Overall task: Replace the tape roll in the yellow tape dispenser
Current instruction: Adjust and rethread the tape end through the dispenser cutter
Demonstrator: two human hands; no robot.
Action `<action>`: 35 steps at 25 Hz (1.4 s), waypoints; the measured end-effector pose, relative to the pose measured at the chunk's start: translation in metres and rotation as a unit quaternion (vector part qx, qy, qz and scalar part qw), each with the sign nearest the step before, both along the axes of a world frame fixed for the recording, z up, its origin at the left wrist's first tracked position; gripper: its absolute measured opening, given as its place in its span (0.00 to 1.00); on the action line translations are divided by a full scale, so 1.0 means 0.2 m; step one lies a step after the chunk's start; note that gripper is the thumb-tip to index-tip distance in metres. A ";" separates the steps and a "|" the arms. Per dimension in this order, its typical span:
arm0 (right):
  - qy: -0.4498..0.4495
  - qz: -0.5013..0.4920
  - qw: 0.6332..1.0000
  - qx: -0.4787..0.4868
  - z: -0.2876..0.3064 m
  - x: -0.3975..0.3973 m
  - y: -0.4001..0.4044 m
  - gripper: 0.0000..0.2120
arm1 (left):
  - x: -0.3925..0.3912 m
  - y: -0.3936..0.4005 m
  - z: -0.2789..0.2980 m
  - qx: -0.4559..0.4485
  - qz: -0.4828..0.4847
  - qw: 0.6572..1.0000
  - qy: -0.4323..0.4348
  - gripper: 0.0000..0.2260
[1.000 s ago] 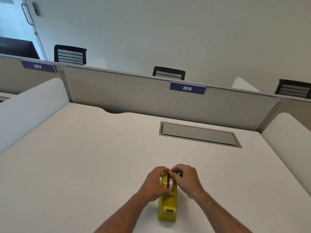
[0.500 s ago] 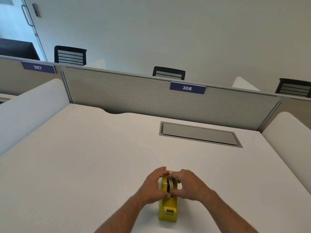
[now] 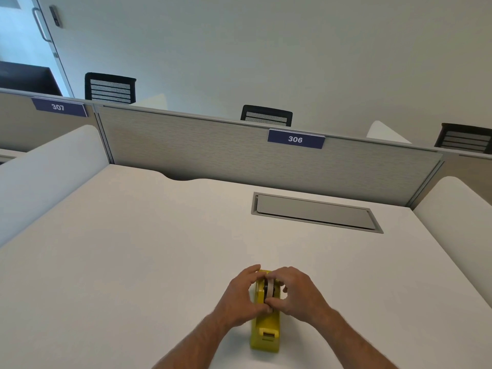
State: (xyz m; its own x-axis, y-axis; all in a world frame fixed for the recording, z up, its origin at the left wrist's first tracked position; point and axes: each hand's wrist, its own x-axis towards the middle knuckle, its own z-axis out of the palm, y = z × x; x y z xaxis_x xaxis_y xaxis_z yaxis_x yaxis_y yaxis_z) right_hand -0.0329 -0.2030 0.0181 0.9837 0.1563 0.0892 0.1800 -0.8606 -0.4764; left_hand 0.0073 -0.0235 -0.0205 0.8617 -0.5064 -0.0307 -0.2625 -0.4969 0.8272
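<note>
At the lower centre of the frame, we see the dispenser (image 3: 265, 326) on the desk (image 3: 133, 262), the roll (image 3: 270, 287) seated inside; left hand (image 3: 241, 299) clasps the dispenser, right hand (image 3: 298, 294) pinches the roll.

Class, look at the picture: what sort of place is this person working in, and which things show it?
Most likely an open-plan office. A white desk is fenced by a grey partition carrying numbered signs, 306 and 307, with mesh chairs behind it.
</note>
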 end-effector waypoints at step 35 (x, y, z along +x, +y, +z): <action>0.064 -0.076 0.982 0.164 0.04 0.01 0.00 0.23 | -0.03 -0.06 0.09 -0.005 0.059 0.995 -0.076 0.16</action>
State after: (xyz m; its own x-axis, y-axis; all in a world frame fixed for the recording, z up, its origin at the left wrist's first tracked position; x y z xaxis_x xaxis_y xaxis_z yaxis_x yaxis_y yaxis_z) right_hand -0.0317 -0.2034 0.0262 0.9998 -0.0098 -0.0151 -0.0178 -0.6700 -0.7422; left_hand 0.0009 -0.0350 -0.0016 0.9094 -0.4012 0.1097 -0.3258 -0.5234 0.7873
